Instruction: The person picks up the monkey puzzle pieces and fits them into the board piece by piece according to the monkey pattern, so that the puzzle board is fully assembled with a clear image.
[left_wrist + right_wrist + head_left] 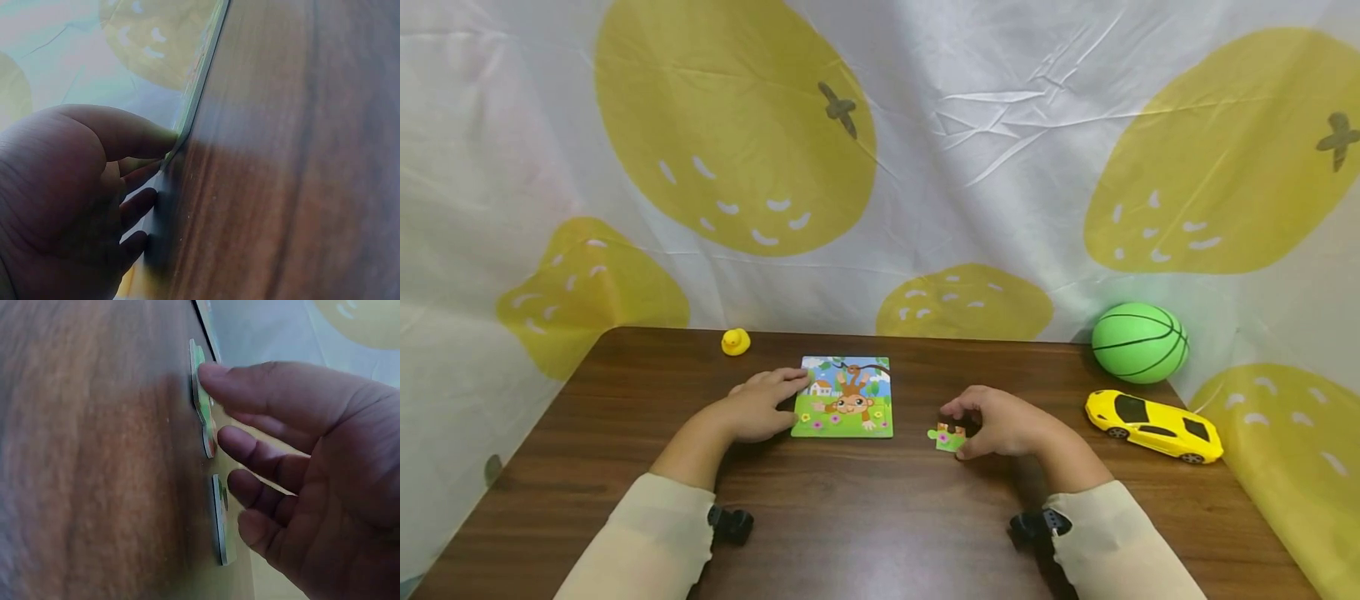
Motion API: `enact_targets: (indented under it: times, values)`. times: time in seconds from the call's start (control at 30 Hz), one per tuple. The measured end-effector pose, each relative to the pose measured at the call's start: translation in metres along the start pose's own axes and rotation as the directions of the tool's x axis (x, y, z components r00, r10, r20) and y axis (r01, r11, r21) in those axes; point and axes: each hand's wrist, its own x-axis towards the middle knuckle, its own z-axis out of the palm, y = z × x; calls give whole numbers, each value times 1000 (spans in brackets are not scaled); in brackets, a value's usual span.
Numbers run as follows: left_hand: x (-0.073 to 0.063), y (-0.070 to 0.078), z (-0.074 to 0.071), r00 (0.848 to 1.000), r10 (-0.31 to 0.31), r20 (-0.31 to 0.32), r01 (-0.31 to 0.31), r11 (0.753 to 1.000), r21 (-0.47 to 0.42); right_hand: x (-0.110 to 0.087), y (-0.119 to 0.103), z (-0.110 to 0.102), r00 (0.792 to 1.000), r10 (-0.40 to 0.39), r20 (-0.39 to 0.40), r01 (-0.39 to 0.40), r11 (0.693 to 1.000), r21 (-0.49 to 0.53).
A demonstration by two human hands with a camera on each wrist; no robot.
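A square jigsaw puzzle (850, 408) with a monkey, a small house and flowers lies flat on the table. My left hand (765, 406) rests along its left side, fingers at the upper edge area and thumb (144, 134) at the near corner. To the right of the puzzle, my right hand (1000, 422) curls its thumb and fingers about a small green jigsaw piece (950, 440) with a pink flower. In the right wrist view the thumb touches this piece (200, 394), and another flat piece (223, 525) lies beneath the other fingertips.
A yellow rubber duck (735, 342) sits near the table's back left edge. At the right stand a green ball (1140, 342) and a yellow toy car (1153, 427). Behind the wooden table (865, 517) hangs a fruit-patterned cloth (985, 208).
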Motion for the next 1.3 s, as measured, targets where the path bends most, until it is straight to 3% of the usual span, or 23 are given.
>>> enact_targets:
  times: [0.4,0.6,0.8,1.3]
  values:
    - [-2,2,-1,1000,-3,-4,3,1000,-6,4,-3,2,998,57,3,-57,996,-66]
    - [-1,1,-1,1000,5,-10,-5,1000,-3,5,-6,2,1000,-18,-18,17,998,-67]
    - [-3,2,-2,1000,13,-10,-13,1000,-7,12,-24,8,992,-117,-39,117,993,3]
    - [1,-2,2,1000,10,-13,-10,1000,-16,63,-74,29,981,-190,-32,191,981,25]
